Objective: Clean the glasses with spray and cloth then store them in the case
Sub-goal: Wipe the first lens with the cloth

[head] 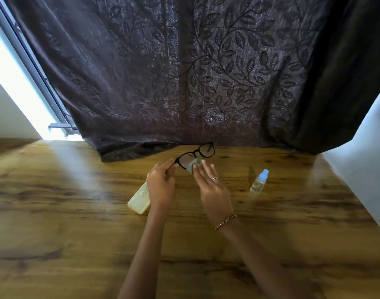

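Black-framed glasses (206, 150) are held up above the wooden table (76, 212). My left hand (161, 186) pinches the frame at its left end. My right hand (210, 186) presses a small grey-green cloth (193, 166) against the left lens, fingers fairly straight behind it and the thumb hidden. A pale yellow glasses case (139, 200) lies shut on the table, partly under my left hand. To the right stands a small clear spray bottle (259, 182) with a light blue cap, apart from both hands.
A dark leaf-patterned curtain (184, 72) hangs behind the table and rests on its far edge. A bright window (16, 87) shows at the left. Something white (368, 158) borders the table's right side.
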Motion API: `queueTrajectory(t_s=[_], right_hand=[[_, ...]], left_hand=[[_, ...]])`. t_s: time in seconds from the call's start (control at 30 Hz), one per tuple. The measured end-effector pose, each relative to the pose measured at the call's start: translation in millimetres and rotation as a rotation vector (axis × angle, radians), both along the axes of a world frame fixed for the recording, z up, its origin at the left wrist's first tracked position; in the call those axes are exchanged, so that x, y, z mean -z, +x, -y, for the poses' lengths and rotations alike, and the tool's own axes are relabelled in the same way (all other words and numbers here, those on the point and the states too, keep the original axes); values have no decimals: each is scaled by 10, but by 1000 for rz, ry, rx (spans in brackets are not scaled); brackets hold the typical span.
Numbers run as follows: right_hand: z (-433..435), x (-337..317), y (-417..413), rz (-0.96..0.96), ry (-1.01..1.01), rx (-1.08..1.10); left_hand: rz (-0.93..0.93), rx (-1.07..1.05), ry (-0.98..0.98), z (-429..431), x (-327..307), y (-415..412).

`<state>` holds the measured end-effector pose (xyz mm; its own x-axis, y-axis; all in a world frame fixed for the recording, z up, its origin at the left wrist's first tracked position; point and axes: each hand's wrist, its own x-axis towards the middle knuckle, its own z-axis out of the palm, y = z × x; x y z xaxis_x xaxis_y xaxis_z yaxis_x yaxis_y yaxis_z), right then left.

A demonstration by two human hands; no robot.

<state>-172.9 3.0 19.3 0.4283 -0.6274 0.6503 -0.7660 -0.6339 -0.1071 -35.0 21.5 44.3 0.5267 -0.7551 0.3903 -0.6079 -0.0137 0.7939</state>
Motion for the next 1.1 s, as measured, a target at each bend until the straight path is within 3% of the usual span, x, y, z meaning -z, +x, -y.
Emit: queueTrajectory(t_s=[0.4, 0.57, 0.73, 0.9, 1.1], right_hand=[[5, -82, 113, 12, 24, -63], [18, -120, 41, 75, 96, 83], [-38, -56, 82, -25, -37, -111], [45, -114, 83, 46, 32, 10], [-25, -42, 96, -42, -47, -115]], left_hand=[[94, 63, -12, 13, 15, -191], [21, 26, -21, 17, 51, -128], [57, 68, -27, 15, 30, -158], [8, 29, -6, 21, 23, -90], [26, 42, 16, 17, 8, -93]])
